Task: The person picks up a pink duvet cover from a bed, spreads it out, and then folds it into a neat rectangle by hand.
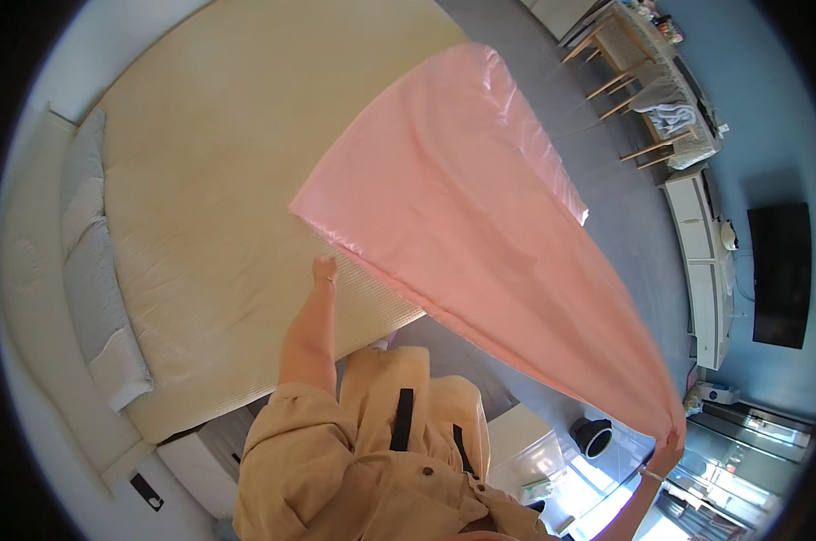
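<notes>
A large pink bed sheet (480,207) with a shiny border spreads from over the bed (191,216) across to the far right. Its right end is gathered in my right hand (669,444), which is closed on it with the arm stretched out to the side. My left hand (325,268) is closed over the bed, just below the sheet's near left edge. A strip of the cream bed cover shows between that hand and the sheet. What the left fingers hold, if anything, is hidden.
Pillows (110,307) lie along the headboard (33,270) at the left. Beyond the grey floor (615,207) stand wooden chairs (660,144), a white cabinet (704,261) and a wall-mounted television (780,275). Near my right arm are a black round object (593,437) and a pale tabletop (520,442).
</notes>
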`<state>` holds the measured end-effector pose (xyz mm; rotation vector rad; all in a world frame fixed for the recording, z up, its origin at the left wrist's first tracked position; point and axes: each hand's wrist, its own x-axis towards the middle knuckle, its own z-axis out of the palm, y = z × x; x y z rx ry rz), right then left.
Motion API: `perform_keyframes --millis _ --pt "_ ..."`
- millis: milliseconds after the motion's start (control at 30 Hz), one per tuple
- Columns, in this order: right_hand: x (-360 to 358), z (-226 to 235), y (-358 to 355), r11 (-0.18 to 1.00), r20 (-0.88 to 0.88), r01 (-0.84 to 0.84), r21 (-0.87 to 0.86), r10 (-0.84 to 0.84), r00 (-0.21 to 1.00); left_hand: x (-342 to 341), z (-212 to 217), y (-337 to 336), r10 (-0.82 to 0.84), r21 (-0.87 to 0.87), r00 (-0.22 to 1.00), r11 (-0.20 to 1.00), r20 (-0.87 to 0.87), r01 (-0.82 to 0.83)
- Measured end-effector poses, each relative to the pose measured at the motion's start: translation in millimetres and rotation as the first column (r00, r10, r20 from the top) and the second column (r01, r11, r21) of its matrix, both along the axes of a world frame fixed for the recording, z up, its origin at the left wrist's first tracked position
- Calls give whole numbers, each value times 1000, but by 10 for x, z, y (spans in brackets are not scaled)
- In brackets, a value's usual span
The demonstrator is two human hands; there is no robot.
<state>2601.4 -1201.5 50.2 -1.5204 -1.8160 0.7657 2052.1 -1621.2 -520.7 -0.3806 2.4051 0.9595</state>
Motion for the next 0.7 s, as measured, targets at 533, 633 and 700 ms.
perform_keyframes --millis 533,633,700 --pt "-506 -448 542 880 -482 -89 -466 -169 860 -1724 909 317 277 374 960 896 -47 -241" --pt "-497 -668 1181 886 -576 -135 -444 -167 801 -2313 1074 -153 126 366 882 929 -454 57" --pt "45 -83 1231 930 -540 69 -361 -268 797 -2285 1608 672 -79 139 883 977 -463 160"
